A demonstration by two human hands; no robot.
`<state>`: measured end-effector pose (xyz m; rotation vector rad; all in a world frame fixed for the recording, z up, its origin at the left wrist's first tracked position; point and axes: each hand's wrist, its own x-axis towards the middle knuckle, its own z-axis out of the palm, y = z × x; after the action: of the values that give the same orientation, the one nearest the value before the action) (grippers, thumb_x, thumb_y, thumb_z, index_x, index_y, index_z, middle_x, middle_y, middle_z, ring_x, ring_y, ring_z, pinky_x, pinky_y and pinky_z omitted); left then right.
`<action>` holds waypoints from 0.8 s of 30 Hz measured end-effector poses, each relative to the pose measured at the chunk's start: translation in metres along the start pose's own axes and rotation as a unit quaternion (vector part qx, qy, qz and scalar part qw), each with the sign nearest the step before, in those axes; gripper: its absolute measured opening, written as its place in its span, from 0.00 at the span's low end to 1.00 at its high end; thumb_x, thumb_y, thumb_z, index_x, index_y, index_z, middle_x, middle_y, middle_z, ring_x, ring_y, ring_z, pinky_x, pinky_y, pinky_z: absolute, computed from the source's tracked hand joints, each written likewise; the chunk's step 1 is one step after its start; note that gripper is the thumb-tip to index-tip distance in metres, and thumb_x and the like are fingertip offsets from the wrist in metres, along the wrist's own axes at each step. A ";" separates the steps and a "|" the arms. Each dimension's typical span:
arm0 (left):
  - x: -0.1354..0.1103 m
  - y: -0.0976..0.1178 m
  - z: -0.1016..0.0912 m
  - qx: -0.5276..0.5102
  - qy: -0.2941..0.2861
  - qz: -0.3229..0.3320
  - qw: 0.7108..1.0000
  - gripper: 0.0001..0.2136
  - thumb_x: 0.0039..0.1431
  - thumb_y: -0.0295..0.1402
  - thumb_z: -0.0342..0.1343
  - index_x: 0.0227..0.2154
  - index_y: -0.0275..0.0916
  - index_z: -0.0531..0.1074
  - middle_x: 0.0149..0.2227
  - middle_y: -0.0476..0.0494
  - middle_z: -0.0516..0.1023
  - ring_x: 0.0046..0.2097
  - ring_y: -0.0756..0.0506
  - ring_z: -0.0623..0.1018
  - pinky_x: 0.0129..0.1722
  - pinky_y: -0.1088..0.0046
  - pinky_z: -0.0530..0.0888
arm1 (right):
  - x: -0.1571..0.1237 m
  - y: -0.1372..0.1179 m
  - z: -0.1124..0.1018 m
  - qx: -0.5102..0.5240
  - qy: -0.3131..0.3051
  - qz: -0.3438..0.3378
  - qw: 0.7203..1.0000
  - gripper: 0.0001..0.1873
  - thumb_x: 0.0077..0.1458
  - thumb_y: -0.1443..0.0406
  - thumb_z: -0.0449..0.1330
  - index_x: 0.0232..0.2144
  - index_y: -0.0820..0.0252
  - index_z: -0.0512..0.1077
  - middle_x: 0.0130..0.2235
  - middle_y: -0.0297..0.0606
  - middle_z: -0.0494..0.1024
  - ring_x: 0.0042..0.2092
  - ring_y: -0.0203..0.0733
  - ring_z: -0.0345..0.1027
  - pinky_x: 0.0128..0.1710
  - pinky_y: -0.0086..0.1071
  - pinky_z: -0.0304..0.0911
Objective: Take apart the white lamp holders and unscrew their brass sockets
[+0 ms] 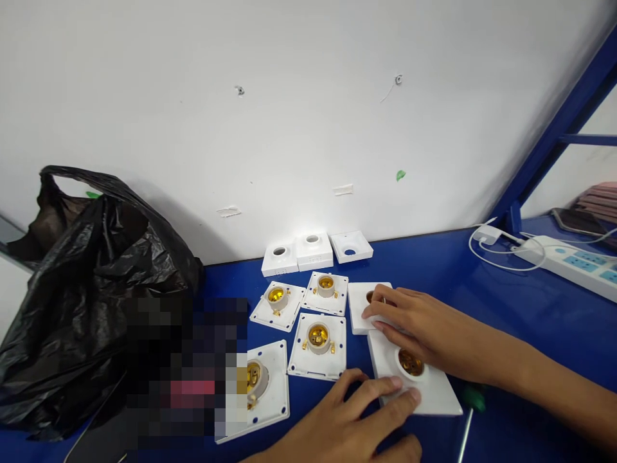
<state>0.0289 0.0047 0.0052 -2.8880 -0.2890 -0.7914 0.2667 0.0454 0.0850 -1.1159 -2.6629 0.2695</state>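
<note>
Several white square lamp-holder plates with brass sockets lie on a blue table (506, 308). My right hand (414, 321) lies flat with fingers stretched over one plate (359, 308), fingertips on it. My left hand (357, 418) has its fingers spread against the near edge of another socket plate (434, 389). More plates lie to the left, one in the middle (318, 347) and one at the back (277, 305). Three white cover boxes (313, 252) with round holes stand by the wall.
A black plastic bag (87, 296) bulges at the left. A white power strip (573, 263) with cables lies at the right, beside a blue frame post (549, 148). A screwdriver with a green handle (475, 402) lies under my right forearm. A pixelated patch covers the lower left.
</note>
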 end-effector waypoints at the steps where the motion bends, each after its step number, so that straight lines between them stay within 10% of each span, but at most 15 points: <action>1: 0.000 -0.001 -0.001 0.004 -0.001 0.009 1.000 0.09 0.78 0.35 0.54 0.47 0.44 0.79 0.66 0.47 0.74 0.66 0.43 0.70 0.61 0.64 0.71 | 0.000 0.000 0.000 -0.003 0.000 0.000 1.000 0.19 0.77 0.64 0.46 0.54 0.60 0.75 0.54 0.50 0.77 0.49 0.52 0.78 0.51 0.51 0.76; 24: 0.003 -0.002 -0.006 0.011 -0.004 0.010 1.000 0.12 0.80 0.35 0.50 0.45 0.46 0.79 0.63 0.49 0.76 0.66 0.43 0.70 0.57 0.64 0.73 | -0.002 0.003 0.003 0.006 0.015 -0.005 1.000 0.20 0.77 0.61 0.45 0.54 0.57 0.75 0.55 0.49 0.78 0.50 0.54 0.79 0.50 0.52 0.77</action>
<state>0.0281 0.0065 0.0122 -2.8702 -0.2687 -0.7695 0.2689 0.0458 0.0807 -1.0940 -2.6367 0.2660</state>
